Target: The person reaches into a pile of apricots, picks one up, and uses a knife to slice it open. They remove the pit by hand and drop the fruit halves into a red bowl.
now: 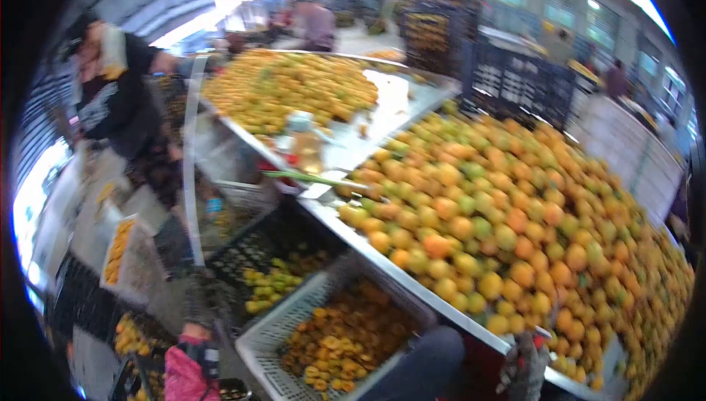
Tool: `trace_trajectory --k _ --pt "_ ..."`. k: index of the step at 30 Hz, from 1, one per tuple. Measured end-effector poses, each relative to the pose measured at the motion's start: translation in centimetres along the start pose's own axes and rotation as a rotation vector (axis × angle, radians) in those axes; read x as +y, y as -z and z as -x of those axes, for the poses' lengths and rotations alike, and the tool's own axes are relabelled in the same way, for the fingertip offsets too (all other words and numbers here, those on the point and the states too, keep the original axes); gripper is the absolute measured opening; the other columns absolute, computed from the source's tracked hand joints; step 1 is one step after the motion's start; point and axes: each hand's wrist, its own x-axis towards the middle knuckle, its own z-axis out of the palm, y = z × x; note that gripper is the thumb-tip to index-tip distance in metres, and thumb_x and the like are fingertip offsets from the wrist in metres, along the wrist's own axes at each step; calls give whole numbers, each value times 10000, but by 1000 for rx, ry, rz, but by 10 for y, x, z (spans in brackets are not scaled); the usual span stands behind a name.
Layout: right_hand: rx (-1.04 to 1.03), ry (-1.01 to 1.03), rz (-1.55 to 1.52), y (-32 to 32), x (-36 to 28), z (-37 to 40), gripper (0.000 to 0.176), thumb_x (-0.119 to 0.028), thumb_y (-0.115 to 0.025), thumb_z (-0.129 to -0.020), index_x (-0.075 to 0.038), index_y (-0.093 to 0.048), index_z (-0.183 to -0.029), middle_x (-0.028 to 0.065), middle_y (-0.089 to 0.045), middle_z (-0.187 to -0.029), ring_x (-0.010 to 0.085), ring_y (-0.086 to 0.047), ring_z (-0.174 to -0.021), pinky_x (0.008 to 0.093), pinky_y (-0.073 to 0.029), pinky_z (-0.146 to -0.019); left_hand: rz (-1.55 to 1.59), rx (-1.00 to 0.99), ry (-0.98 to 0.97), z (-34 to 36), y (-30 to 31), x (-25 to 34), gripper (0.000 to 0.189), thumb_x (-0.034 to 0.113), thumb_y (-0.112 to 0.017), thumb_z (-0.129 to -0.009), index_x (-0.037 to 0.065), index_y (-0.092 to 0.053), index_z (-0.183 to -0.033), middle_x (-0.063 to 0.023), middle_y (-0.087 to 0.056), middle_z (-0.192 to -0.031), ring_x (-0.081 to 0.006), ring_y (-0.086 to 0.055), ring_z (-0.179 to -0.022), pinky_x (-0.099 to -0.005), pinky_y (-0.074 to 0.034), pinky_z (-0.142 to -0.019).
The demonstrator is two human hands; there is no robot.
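Note:
My right hand (524, 369), in a grey glove, is at the front edge of a metal table (412, 283) heaped with round orange and greenish fruit (507, 217). Its fingers are curled around something small with a red and pale end, too blurred to name. At the lower left, beyond a pink sleeve (190, 373), my left hand (200, 302) reaches out in a dark glove. Motion smears its fingers, and whether it holds anything is hidden. Between the hands stands a grey plastic crate (257, 349) with orange pieces and peelings (331, 349).
A black crate (235, 254) holds greenish fruit pieces. Behind it, a metal tray (401, 107) carries smaller orange fruit and a jar (307, 147). A person (121, 99) stands at left near a white crate (143, 276). Dark crates (515, 81) are at the back.

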Motion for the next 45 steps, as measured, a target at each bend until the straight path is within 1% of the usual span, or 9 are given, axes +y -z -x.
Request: trace_trajectory --k 1,6,25,26,27,29,31,39,45 --pt "86 -40 -67 13 7 -11 278 -333 -595 -913 -113 -482 -787 8 -423 -488 152 -402 -286 315 -337 -216 339 -594 101 -67 71 -38 199 305 -471 -964 175 -599 -887 36 -520 -657 -106 -490 -512 -251 -415 -447" --pt "177 93 -108 70 19 1 303 -382 -581 -940 -82 -544 -922 47 -593 -645 115 -500 -370 245 -394 -312 80 -862 249 -66 -93 -156 147 251 -494 -943 151 -599 -923 19 -537 -706 -124 -511 -545 -258 -434 -474" --pt "377 221 -483 183 59 28 460 -489 -492 -960 -46 -566 -1061 77 -603 -704 116 -486 -390 246 -382 -338 -726 -814 -800 131 -241 -78 258 -5 -602 -840 40 -599 -1094 -65 -619 -943 -210 -609 -699 -292 -522 -601" --pt "369 195 -510 185 60 28 461 -486 -490 -962 -44 -566 -1069 77 -605 -704 114 -485 -392 243 -379 -339 -442 -838 -654 159 -270 -118 264 -59 -612 -800 26 -617 -1050 -93 -621 -936 -251 -624 -735 -304 -521 -671" --pt "370 194 -522 188 59 30 461 -486 -490 -962 -44 -566 -1069 77 -605 -704 114 -485 -392 243 -379 -339 -969 -977 -939 223 -316 -108 213 1 -635 -833 -37 -630 -1042 -121 -653 -957 -237 -631 -891 -317 -485 -888" --pt "350 198 -511 192 57 34 464 -476 -489 -967 -36 -564 -1093 80 -611 -705 111 -487 -393 239 -375 -342 -521 -1302 -1284 297 -386 -157 251 31 -704 -748 26 -624 -985 -133 -637 -865 -286 -632 -847 -364 -510 -751" --pt "363 203 -487 194 55 38 464 -470 -484 -970 -32 -563 -1102 83 -615 -708 112 -488 -393 238 -374 -343 -469 -1503 -1275 384 -440 -173 347 154 -751 -725 64 -624 -1036 -139 -628 -882 -330 -621 -826 -392 -502 -711" --pt "381 132 -563 213 64 38 461 -446 -501 -962 -13 -554 -1111 106 -624 -723 126 -494 -395 242 -376 -339 -976 -1394 -1591 523 -527 -271 628 496 -705 -717 63 -577 -1153 -149 -549 -1143 -333 -532 -1033 -492 -421 -851" --pt "369 142 -539 216 47 46 401 -382 -504 -981 -30 -553 -1168 41 -603 -726 76 -453 -419 210 -385 -380 -830 -1361 -1505 525 -527 -271 522 393 -747 -697 62 -580 -1064 -145 -563 -1065 -335 -547 -981 -477 -433 -821"
